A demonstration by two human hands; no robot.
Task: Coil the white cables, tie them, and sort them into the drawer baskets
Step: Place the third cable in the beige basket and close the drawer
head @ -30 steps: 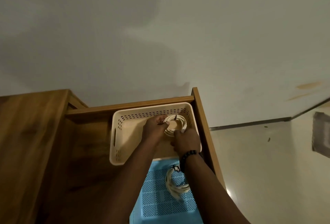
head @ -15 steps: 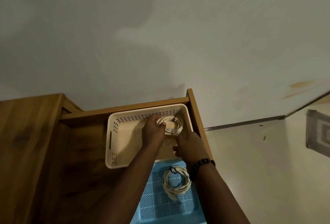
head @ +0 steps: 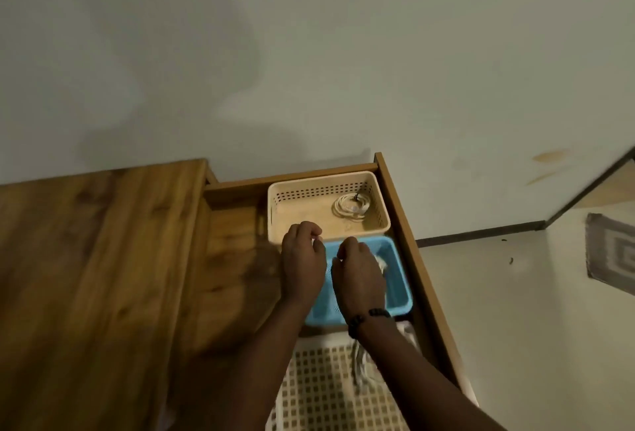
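White coiled cable (head: 351,205), black-tied, lies in beige basket (head: 292,195).

- A wooden worktop (head: 96,286) fills the left side, its plank grain running away from the camera.
- A pale wall (head: 309,52) rises behind the worktop, with brownish stains (head: 549,155) far to the worktop's right.
- Light floor (head: 515,310) lies right of the worktop.
- A grey patterned mat (head: 611,252) sits on the floor, well apart from the worktop.
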